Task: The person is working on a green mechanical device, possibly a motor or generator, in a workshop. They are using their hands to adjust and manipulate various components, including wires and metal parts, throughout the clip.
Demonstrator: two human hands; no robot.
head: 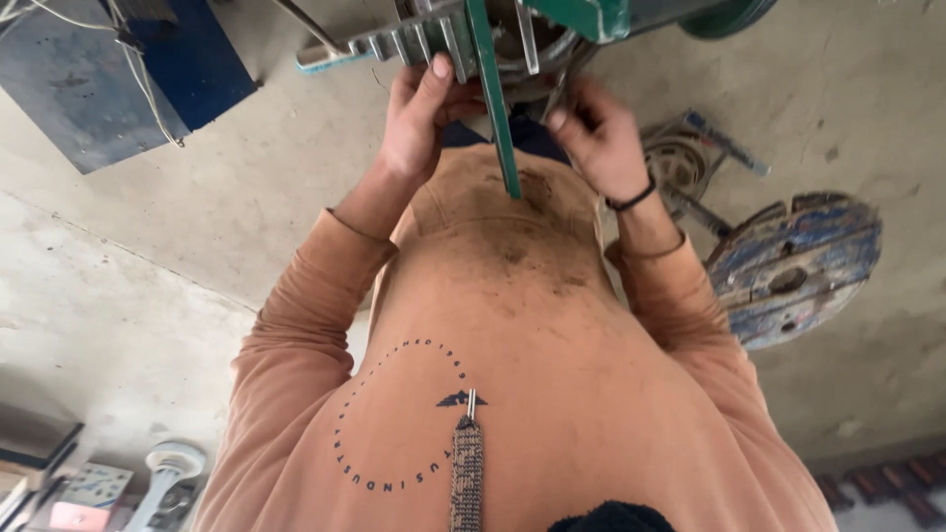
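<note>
The finned metal machine part [434,39] is held at the top of the view, just above the green metal bar [493,108]; it is judged heavy, rigid and hard-edged. The left hand [419,118] is clenched on its fins, thumb pressed on top; the right hand [596,138] pinches a thin metal piece [557,89] beside the bar, and a hold on the fins is judged soundest.

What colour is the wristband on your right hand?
Black; the wristband shows best in the head view.

Soft, even daylight (faint shadows), sharp centre, edges stretched.
</note>
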